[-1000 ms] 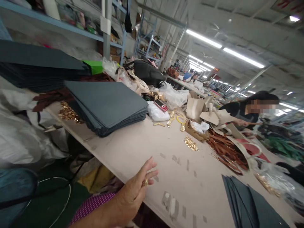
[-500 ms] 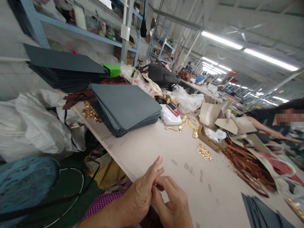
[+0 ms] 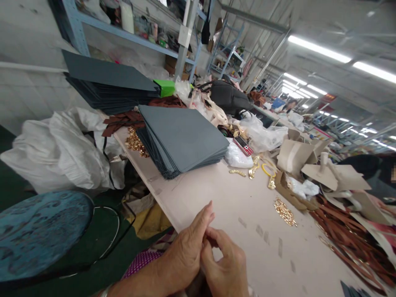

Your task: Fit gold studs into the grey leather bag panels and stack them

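L hand (image 3: 182, 260) & R hand (image 3: 227, 268) meet at near counter (image 3: 216, 198) edge, fingertips pinched together; whatever's in the grip is hidden, can't tell. Beyond: gold chain bits (image 3: 284, 211), grey sheet stack (image 3: 182, 138). No legible writing.

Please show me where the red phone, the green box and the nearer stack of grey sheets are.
red phone (image 3: 243, 145), head view, on its keypad face.
green box (image 3: 166, 87), head view, on its front side.
nearer stack of grey sheets (image 3: 185, 134), head view, on the top sheet.
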The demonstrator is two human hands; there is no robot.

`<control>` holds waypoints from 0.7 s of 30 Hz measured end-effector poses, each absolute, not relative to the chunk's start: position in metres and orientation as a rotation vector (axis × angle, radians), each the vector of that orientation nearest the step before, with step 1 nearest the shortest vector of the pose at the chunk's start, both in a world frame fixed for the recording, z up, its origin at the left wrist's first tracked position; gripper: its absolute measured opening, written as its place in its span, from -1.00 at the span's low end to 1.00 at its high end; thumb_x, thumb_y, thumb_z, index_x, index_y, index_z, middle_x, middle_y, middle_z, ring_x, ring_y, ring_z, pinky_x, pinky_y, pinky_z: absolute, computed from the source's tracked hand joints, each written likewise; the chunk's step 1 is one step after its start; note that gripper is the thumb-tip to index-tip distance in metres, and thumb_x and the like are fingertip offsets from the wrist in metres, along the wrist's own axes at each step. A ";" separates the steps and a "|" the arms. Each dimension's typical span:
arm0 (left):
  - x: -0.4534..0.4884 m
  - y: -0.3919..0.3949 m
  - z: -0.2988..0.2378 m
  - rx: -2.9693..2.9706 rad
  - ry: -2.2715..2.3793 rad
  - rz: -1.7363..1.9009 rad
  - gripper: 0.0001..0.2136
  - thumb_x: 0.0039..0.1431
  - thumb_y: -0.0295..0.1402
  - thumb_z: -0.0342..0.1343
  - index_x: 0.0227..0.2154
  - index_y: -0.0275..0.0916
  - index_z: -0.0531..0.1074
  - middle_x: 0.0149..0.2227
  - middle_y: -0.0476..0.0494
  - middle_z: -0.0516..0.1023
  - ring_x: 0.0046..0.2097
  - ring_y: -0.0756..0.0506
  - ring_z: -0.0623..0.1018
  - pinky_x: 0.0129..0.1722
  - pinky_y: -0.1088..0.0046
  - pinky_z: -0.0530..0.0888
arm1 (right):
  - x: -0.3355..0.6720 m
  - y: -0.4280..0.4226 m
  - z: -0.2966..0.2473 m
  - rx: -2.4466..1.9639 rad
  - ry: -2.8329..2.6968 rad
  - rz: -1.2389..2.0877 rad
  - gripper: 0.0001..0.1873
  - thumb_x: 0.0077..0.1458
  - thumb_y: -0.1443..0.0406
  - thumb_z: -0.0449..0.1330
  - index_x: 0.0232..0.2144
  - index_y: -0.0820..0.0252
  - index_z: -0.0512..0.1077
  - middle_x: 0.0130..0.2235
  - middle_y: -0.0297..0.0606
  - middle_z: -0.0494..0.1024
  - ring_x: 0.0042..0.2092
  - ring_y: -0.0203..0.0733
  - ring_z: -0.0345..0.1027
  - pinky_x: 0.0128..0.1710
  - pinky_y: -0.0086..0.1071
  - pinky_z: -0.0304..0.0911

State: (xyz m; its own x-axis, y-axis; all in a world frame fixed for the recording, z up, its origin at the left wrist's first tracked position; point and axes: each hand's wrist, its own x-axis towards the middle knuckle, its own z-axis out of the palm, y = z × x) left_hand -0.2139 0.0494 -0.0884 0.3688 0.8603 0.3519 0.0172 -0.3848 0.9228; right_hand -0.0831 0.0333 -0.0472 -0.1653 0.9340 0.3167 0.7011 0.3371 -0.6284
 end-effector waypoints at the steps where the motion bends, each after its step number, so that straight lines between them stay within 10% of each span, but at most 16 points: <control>1: -0.214 0.050 -0.090 1.704 0.795 1.154 -0.31 0.30 -0.57 -0.17 0.34 0.05 -0.36 0.39 -0.18 -0.06 0.29 -0.14 0.25 0.25 0.17 0.30 | -0.084 0.034 -0.049 -1.433 -1.939 0.437 -0.70 0.07 0.43 0.08 -0.19 0.14 0.53 -0.32 -0.28 0.62 -0.33 -0.23 0.52 -0.29 -0.47 0.42; 11: -0.219 0.054 -0.091 1.609 0.785 1.169 -0.35 0.31 -0.53 -0.20 0.35 0.03 -0.33 0.37 -0.17 0.04 0.29 -0.11 0.26 0.27 0.15 0.26 | -0.096 0.046 -0.050 -1.517 -1.829 0.515 -0.78 0.09 0.40 0.06 -0.36 0.14 0.51 -0.41 -0.32 0.58 -0.39 -0.26 0.45 -0.34 -0.48 0.35; 17: -0.228 0.065 -0.085 1.034 0.905 1.181 -0.52 0.26 -0.41 -0.14 0.25 -0.19 0.12 0.19 -0.23 0.37 0.18 -0.11 0.39 0.24 0.24 0.26 | -0.099 0.064 -0.050 -1.262 -1.967 0.507 -0.78 0.20 0.39 0.07 -0.20 0.12 0.50 -0.27 -0.27 0.61 -0.26 -0.26 0.51 -0.26 -0.50 0.40; 21: -0.250 0.076 -0.073 0.762 1.015 1.227 -0.61 0.13 -0.30 0.01 0.04 -0.24 0.35 -0.03 -0.20 0.51 -0.18 -0.08 0.52 -0.13 0.39 0.43 | -0.096 0.095 -0.030 -1.048 -2.033 0.334 -0.82 0.20 0.42 0.10 -0.20 0.12 0.45 -0.27 -0.29 0.61 -0.31 -0.30 0.53 -0.31 -0.56 0.40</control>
State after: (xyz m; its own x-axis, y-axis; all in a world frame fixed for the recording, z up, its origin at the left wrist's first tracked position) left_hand -0.2496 0.0765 -0.0729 0.0290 0.9780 -0.2064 -0.3861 0.2014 0.9002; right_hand -0.0962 0.0948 -0.0305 -0.3305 0.7744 0.5396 0.5608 0.6210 -0.5476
